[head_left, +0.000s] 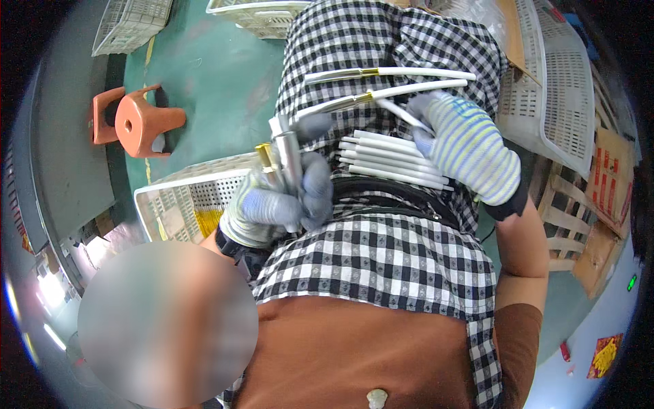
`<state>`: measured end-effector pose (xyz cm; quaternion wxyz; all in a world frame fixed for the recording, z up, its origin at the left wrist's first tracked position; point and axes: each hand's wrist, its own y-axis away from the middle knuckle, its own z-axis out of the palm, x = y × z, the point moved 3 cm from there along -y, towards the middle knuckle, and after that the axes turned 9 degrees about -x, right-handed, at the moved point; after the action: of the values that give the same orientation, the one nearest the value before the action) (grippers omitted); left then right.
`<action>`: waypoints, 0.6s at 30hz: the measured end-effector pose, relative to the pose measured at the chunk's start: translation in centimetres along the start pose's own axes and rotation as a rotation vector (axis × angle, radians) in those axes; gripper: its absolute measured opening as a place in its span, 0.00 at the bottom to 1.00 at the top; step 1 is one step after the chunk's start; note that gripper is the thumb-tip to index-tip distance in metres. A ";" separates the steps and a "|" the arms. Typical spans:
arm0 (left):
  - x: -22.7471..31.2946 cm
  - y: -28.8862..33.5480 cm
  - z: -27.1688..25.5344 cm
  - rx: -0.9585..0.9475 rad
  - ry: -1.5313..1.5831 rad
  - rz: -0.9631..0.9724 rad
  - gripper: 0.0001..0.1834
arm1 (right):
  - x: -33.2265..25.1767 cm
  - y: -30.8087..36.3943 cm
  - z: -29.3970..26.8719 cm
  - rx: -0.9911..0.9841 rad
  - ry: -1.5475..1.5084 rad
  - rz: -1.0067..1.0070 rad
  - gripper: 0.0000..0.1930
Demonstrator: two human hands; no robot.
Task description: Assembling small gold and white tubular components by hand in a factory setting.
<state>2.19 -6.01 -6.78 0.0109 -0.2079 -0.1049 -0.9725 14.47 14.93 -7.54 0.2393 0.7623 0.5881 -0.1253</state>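
My left hand (279, 208), in a grey and striped knit glove, is closed around several metal ferrules (287, 160), silver and gold. A white tip shows at their upper end. My right hand (470, 146), gloved the same way, is closed on a slim white handle (403, 114) that slants up to the left from its fingers. Under and beside that hand, a row of white handles (388, 158) lies on my lap. Beyond them, two white handles with gold-and-silver ferrules, an upper one (422, 71) and a lower one (415, 88), rest across the checked apron (340, 41).
A white perforated crate (187, 178) with yellow pieces inside stands at my left. Orange stools (146, 123) are on the green floor farther left. Crates (565, 88) and cardboard boxes (608, 180) line the right side. Another crate (262, 17) stands at the far end.
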 end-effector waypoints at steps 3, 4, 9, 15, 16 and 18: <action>-0.9 0.0 -0.2 0.035 -0.034 -0.193 0.51 | -0.4 0.5 -1.0 -0.140 -0.188 0.044 0.11; -1.1 0.2 -0.4 0.045 0.049 -0.242 0.47 | -0.7 0.7 -1.5 -0.211 -0.296 0.034 0.12; -1.5 0.6 -1.0 0.011 -0.116 -0.154 0.35 | -0.1 2.4 -3.3 -0.012 -0.743 -0.316 0.06; -0.3 0.2 0.0 0.194 -0.183 -0.122 0.18 | -0.7 4.5 -3.8 0.071 -1.000 0.105 0.12; 0.5 -0.3 0.1 0.194 -0.354 -0.153 0.26 | -0.4 4.7 -3.4 -0.042 -1.104 0.243 0.16; 2.0 -0.8 0.4 0.233 -0.507 -0.173 0.22 | -0.5 4.5 -2.9 -0.057 -1.141 0.027 0.20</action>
<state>0.49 -5.15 -5.81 -0.0747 -0.4321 -0.2324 -0.8682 18.37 15.07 -3.84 0.5412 0.5746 0.3590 -0.4980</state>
